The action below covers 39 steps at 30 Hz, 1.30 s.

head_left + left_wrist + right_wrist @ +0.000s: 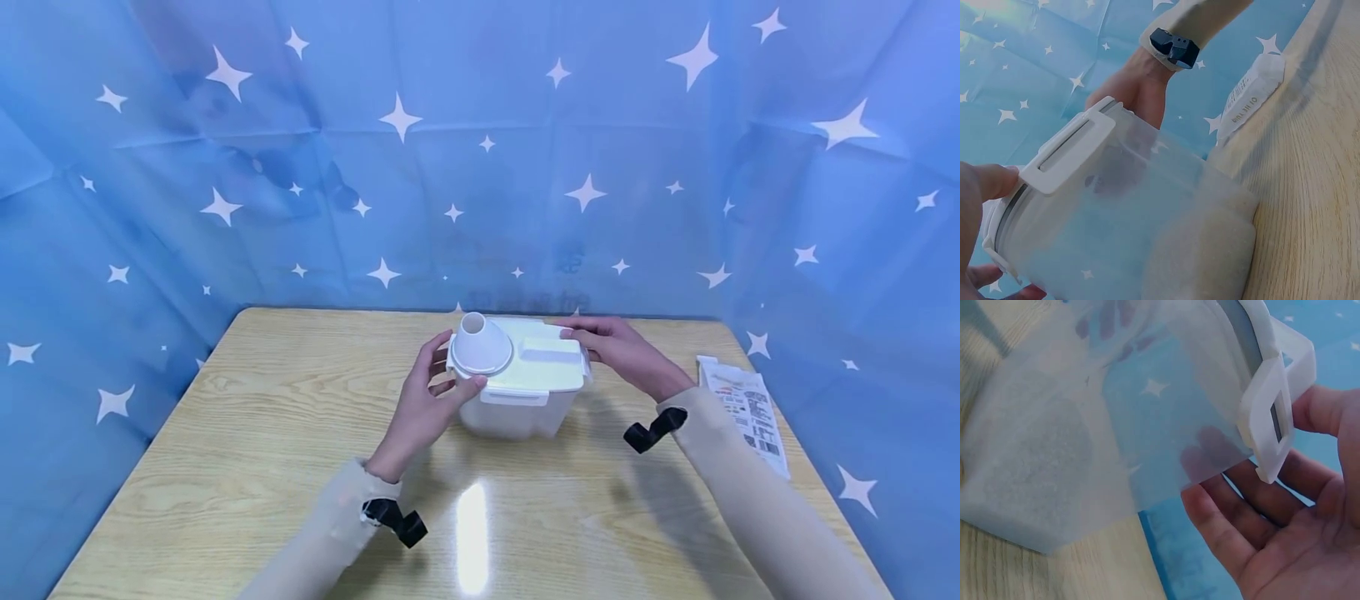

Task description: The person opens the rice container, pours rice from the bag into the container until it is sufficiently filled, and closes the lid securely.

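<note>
A clear-walled storage container [517,414] with a white lid [534,377] is between both hands near the middle of the table. Pale grains [1038,447] lie low inside it. On the lid's left part sits a white cone-shaped spout [482,343], open at its top; a raised white block [550,350] is to its right. My left hand [429,398] grips the left end, thumb on the lid's front rim by a latch [1075,153]. With the right hand [615,348] I hold the right end, thumb at the lid and fingers [1222,519] against the wall.
A white printed packet [746,408] lies on the right side of the wooden table [300,400]. Blue cloth [480,167] with white stars hangs behind the table and along both sides. Black wrist straps [393,521] sit over the sleeves.
</note>
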Each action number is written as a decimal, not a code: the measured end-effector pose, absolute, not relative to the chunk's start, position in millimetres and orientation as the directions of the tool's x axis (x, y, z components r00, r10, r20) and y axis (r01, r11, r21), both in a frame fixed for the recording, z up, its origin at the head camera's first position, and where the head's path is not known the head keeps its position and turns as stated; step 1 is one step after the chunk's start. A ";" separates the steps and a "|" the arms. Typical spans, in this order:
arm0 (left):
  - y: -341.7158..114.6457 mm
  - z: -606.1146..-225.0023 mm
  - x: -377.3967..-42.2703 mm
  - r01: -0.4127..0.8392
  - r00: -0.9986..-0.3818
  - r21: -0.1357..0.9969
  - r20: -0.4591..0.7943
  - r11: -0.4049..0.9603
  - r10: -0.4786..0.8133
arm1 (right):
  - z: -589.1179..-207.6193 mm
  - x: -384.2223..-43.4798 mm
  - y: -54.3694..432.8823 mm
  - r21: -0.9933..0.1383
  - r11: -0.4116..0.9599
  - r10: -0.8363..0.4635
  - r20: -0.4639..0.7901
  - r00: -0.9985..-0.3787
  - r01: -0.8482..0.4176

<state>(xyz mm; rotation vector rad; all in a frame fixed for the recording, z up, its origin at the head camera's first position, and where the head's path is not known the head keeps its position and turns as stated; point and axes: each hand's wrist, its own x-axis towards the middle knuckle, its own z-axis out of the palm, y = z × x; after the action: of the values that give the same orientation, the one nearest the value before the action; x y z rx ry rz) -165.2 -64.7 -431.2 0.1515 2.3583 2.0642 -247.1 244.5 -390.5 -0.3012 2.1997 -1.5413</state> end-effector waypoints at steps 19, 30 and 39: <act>-81.0 -440.4 -199.1 0.022 -0.988 0.998 0.014 0.051 0.153 | -394.8 -211.2 239.8 -0.928 0.362 -0.370 -0.226 -0.901 0.084; -84.0 -443.1 -225.7 -0.034 -0.993 0.999 -0.032 -0.013 0.114 | -390.3 -175.1 205.1 -0.916 0.371 -0.286 -0.270 -0.919 0.153; -79.9 -442.4 -249.5 -0.073 -0.985 0.995 -0.061 -0.070 0.164 | -386.7 -153.3 180.1 -0.920 0.349 -0.222 -0.264 -0.939 0.177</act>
<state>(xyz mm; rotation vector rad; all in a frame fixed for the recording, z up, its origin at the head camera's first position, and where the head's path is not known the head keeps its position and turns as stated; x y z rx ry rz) -249.5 -79.9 -442.4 0.1003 2.0243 2.1841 -153.3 180.1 -386.7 -0.0404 2.2739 -1.6166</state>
